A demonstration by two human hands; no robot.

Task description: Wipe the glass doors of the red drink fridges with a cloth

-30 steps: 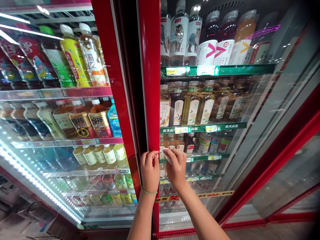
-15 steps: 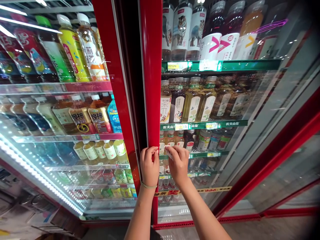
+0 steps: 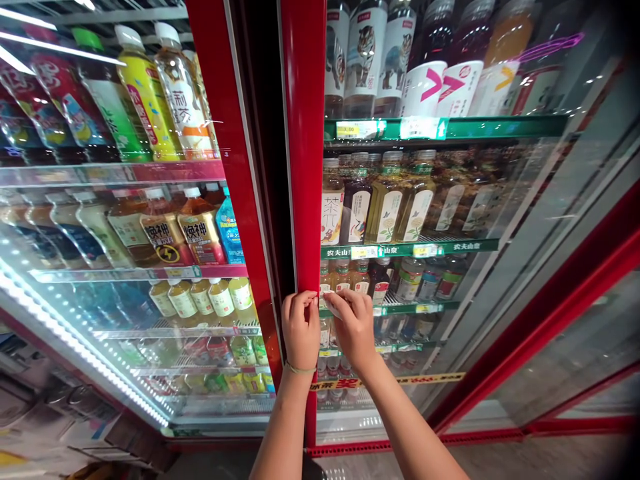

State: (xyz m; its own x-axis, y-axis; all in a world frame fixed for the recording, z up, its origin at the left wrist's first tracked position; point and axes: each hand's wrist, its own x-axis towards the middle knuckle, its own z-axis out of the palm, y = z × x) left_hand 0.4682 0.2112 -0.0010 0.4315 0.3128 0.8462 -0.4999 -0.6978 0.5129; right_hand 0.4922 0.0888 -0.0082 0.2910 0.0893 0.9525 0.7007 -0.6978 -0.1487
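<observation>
Both hands are raised against the red frame (image 3: pixel 304 167) of a glass-doored drinks fridge. My left hand (image 3: pixel 300 330) curls its fingers over the frame's edge. My right hand (image 3: pixel 354 328) pinches a small white label or sticker (image 3: pixel 331 311) against the glass door (image 3: pixel 450 220), right beside the left fingertips. A thin band circles my left wrist. Behind the glass, green shelves carry rows of tea and juice bottles (image 3: pixel 383 203).
A second lit fridge (image 3: pixel 125 220) at the left holds several shelves of colourful bottles. A yellow-and-red strip (image 3: pixel 385 382) is stuck low on the right door. A red door rail (image 3: pixel 540 313) slants at the right. Grey floor shows below.
Both hands have stayed together on the frame and glass; the view dipped slightly, and my right fingers have shifted a little closer to the left hand.
</observation>
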